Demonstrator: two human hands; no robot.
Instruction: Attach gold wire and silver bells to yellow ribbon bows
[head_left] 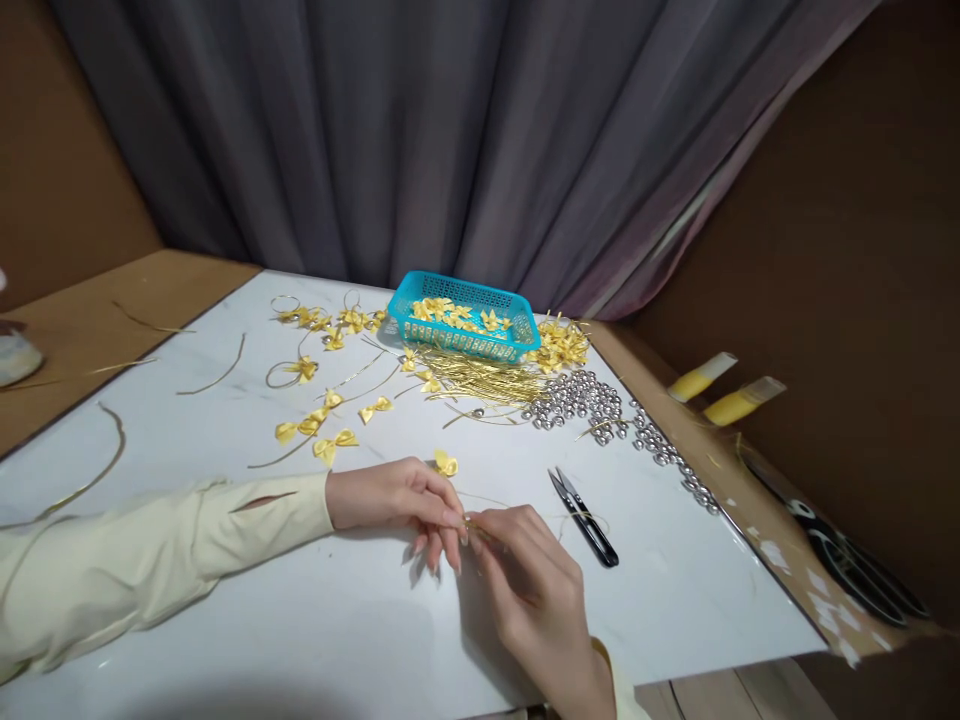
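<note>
My left hand (409,500) reaches in from the left, thumb and index finger pinched together, the other fingers hanging loosely below. My right hand (532,590) meets it fingertip to fingertip, also pinched. Between them is a thin gold cord (484,499), whose loose end trails to the right; a small shiny bit at the fingertips is too hidden to make out. Just beyond my left hand lies a yellow ribbon bow (445,463). To the right of my right hand rest black thread snips (585,518), blades pointing away.
A blue basket (465,345) of yellow bows stands at the back. Before it lie gold cords (480,375) and silver rings (581,398). More bows (335,446) are scattered left. Large black scissors (855,570) and two yellow tubes (703,377) lie beyond the right edge.
</note>
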